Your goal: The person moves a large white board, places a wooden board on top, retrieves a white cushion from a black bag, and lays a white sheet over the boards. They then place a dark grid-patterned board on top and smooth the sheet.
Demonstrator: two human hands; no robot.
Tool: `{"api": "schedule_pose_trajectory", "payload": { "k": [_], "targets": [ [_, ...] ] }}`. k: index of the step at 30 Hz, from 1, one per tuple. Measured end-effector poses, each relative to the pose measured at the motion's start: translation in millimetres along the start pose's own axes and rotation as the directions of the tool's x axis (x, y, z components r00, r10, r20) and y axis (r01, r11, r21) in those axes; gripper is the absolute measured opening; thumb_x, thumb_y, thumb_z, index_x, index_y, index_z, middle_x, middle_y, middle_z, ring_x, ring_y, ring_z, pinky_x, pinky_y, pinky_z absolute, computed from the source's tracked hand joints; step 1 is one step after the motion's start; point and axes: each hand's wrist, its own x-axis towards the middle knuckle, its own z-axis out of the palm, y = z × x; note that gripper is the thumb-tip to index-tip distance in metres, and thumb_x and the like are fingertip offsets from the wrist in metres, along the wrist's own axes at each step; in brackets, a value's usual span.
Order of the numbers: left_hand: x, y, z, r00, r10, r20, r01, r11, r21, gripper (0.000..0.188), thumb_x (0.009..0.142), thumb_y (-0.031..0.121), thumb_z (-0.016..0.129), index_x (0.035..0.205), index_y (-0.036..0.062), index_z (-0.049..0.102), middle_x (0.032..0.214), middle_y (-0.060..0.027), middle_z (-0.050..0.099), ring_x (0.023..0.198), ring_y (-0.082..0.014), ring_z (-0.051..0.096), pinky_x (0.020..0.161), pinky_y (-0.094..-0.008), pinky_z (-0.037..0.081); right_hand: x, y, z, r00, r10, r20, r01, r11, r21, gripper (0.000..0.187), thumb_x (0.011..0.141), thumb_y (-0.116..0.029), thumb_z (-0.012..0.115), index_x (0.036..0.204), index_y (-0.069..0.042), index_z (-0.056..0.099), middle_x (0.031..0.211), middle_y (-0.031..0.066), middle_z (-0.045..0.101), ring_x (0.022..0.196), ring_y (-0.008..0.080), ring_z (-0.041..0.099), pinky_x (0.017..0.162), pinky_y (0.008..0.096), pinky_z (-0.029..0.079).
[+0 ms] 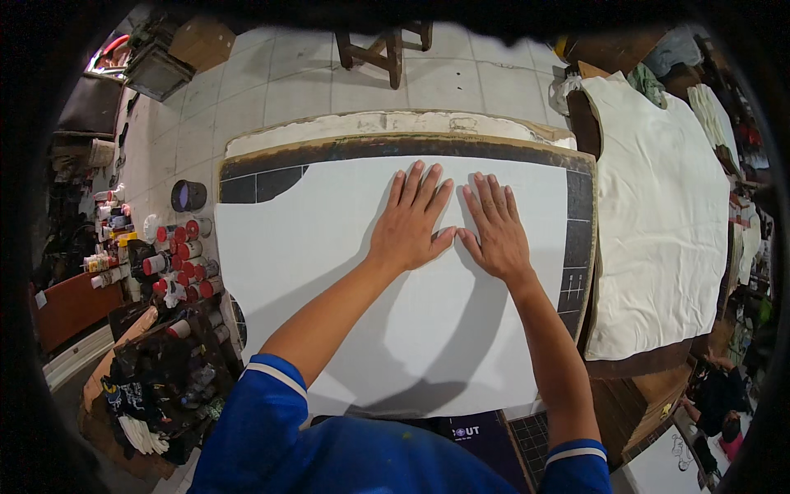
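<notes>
A large white fabric panel [346, 329] with curved cut-outs at its left corners lies flat on a dark gridded board [578, 235]. My left hand [411, 218] rests palm down on the fabric's upper middle, fingers stretched out toward the far edge. Beside it, my right hand [496, 222] is also flat on the cloth, fingers extended. The two thumbs point at each other and nearly meet. Neither hand holds anything. Dark board shows at the far left corner and along the right side.
Cream fabric pieces [658, 222] lie stacked on a board to the right. Red-lidded jars [189, 251] crowd the left side, near a dark bucket [189, 196]. A wooden stool [387, 53] stands on the tiled floor beyond. Another person [724, 412] is at the lower right.
</notes>
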Motion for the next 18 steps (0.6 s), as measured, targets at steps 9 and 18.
{"api": "schedule_pose_trajectory", "payload": {
  "k": [9, 18],
  "targets": [
    [-8, -1, 2, 0.998, 0.015, -0.054, -0.013, 0.999, 0.036, 0.068, 0.091, 0.045, 0.055, 0.148, 0.0112, 0.04, 0.158, -0.016, 0.028, 0.147, -0.0369, 0.019, 0.12, -0.0518, 0.014, -12, -41, 24, 0.931, 0.334, -0.147, -0.343, 0.939, -0.038, 0.058, 0.098, -0.038, 0.048, 0.151, -0.016, 0.037, 0.159, 0.0174, 0.026, 0.146, 0.0403, 0.022, 0.117, 0.0579, 0.017],
    [-189, 27, -21, 0.972, 0.164, 0.166, -0.158, 0.986, -0.048, 0.07, 0.091, 0.048, 0.057, 0.15, 0.0146, 0.038, 0.159, -0.0186, 0.024, 0.147, -0.041, 0.017, 0.118, -0.0564, 0.015, -182, -152, 28, 0.903, 0.43, -0.003, -0.429, 0.902, 0.055, 0.058, 0.1, -0.036, 0.045, 0.153, -0.015, 0.033, 0.162, 0.0179, 0.018, 0.149, 0.0403, 0.012, 0.118, 0.0571, 0.009]
  ]
}}
